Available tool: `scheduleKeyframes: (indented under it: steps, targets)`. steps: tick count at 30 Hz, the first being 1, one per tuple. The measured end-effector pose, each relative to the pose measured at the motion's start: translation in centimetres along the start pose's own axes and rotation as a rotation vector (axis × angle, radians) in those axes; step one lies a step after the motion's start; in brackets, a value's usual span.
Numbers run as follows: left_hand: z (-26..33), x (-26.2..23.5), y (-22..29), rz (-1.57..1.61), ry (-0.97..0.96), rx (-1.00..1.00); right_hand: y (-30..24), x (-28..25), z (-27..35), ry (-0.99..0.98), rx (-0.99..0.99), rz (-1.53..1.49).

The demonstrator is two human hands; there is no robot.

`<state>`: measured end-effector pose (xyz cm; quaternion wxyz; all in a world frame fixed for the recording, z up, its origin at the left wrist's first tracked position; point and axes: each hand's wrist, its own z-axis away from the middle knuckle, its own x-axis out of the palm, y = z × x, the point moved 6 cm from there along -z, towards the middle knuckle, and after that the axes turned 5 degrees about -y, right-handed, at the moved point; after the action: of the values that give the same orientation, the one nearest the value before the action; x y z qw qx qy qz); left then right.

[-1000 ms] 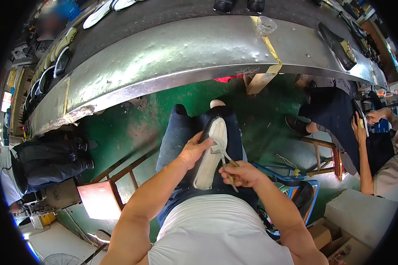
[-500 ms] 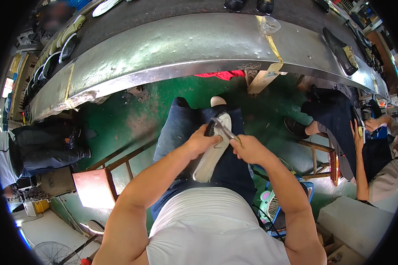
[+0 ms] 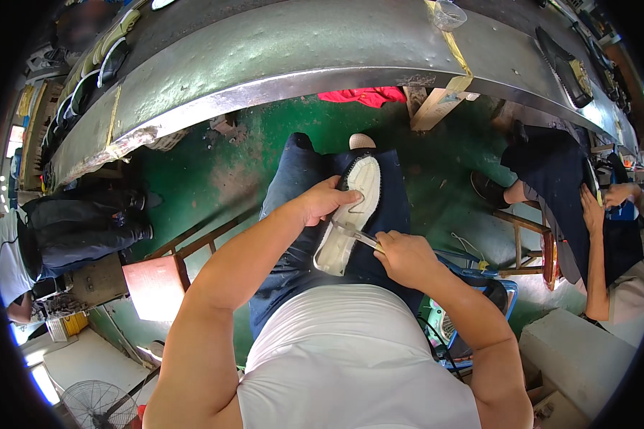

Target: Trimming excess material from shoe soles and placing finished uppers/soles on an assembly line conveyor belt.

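Observation:
A shoe lies sole-up across my lap, its pale underside facing me and a dark edge showing around the toe end. My left hand grips it by the left side, thumb pressed on the underside. In my right hand is a metal hand tool with a pale handle; whether it is a hammer or pincers I cannot tell. Its head is at the shoe's underside near the lower half, and contact is unclear. My fingers are wrapped around the handle.
Ahead runs a metal-edged workbench, with a clear plastic cup and a dark shoe on it. More shoes line its left end. A stool stands left, a fan lower left. At right sits a co-worker.
The tool has swung down from the shoe's upper part to its lower half. The shoe now lies flatter toward me, and my left hand has shifted slightly up. The view has tilted a little.

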<state>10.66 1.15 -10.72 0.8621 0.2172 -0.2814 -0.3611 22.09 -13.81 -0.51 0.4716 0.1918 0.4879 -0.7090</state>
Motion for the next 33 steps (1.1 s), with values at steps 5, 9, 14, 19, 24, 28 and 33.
scheduleKeyframes:
  steps: [5, 9, 14, 19, 24, 28, 33]
  targets:
    - [0.6, 0.2, 0.8, -0.059, 0.044, 0.053, 1.3, 2.7, 0.6, 0.226, -0.045, -0.258]
    - [0.5, 0.0, -1.0, -0.439, 0.202, 0.166, 0.7, 2.3, 3.4, 0.096, 0.102, -0.222]
    - [3.6, 2.6, -2.9, -0.323, -0.06, 0.307, 2.8, 3.9, 4.7, -0.006, 0.219, -0.271]
    - [3.2, 3.9, -2.9, -0.047, 0.0, 0.328, 0.1, 3.2, 6.0, 0.08, 0.121, 0.019]
    - [3.6, 4.3, -2.1, -0.502, 0.42, 0.359, 1.8, 3.3, 5.7, -0.062, 0.187, -0.055]
    - [5.3, 3.8, -7.4, -0.576, 0.034, 0.441, 4.7, 4.2, 5.5, -0.344, 0.008, -0.444]
    - [5.9, 4.2, -10.4, -0.5, 0.226, 0.449, 3.7, 1.9, 6.6, -0.271, 0.222, -0.747]
